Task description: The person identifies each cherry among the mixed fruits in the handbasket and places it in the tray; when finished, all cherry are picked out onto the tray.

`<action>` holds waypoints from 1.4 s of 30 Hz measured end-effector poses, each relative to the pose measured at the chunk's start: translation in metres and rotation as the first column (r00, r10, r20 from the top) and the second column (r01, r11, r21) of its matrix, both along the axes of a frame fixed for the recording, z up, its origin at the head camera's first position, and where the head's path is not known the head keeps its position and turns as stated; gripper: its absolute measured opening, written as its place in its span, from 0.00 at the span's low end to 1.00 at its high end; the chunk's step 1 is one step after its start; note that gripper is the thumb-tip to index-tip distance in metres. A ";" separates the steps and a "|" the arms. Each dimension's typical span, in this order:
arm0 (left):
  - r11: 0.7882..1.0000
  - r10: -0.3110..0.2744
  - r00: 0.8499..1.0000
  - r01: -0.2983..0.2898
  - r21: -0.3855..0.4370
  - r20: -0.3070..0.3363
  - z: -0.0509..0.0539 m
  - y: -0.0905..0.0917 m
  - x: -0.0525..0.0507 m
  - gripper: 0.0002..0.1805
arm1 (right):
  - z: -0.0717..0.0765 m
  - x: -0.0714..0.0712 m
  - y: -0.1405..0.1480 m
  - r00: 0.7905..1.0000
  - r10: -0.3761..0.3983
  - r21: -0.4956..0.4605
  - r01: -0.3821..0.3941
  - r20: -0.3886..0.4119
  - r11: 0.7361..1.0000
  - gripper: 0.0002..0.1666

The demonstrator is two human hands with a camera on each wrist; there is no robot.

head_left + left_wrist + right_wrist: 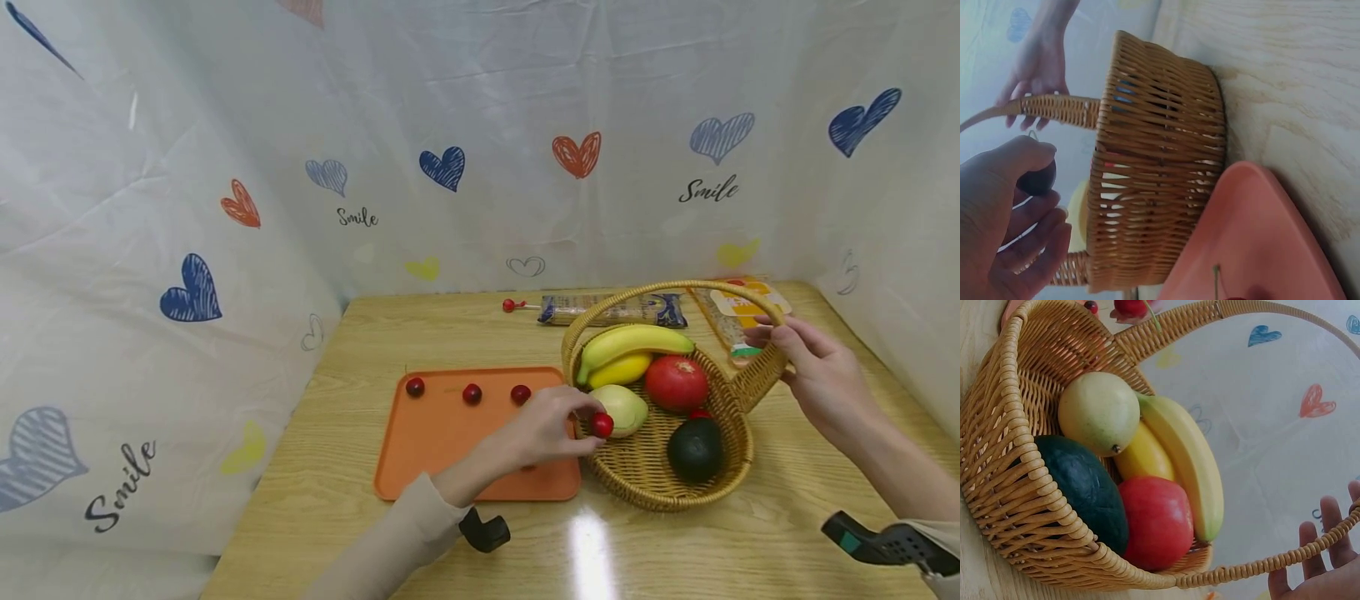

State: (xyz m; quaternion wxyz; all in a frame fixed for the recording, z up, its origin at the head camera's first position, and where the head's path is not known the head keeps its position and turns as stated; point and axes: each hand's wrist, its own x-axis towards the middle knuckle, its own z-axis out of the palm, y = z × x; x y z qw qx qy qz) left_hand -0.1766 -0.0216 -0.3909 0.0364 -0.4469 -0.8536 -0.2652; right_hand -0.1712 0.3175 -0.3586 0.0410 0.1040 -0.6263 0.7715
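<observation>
A small red cherry (602,425) is pinched between the thumb and fingers of my left hand (551,425), above the left rim of the wicker basket (652,500). In the left wrist view the cherry (1038,179) looks dark. My right hand (825,371) holds the basket's handle on the right side; in the right wrist view its fingers lie around the handle (1260,565). Inside the basket are a banana (637,340), a yellow fruit (621,370), a pale green fruit (626,410), a red fruit (677,383), a dark green fruit (694,450) and a partly hidden red item (700,413).
An orange tray (435,442) stands left of the basket, bearing several cherries, among them one at its top left (415,387). Behind lie a small red item (509,305) on a pale stick, a long packet (600,310) and an orange-and-white package (727,312). A printed curtain surrounds the table.
</observation>
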 end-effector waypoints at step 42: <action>0.938 0.261 0.938 -0.302 0.171 0.226 -0.061 -0.134 0.017 0.13 | 0.001 -0.001 0.000 1.000 -0.012 0.036 0.011 0.007 0.999 0.17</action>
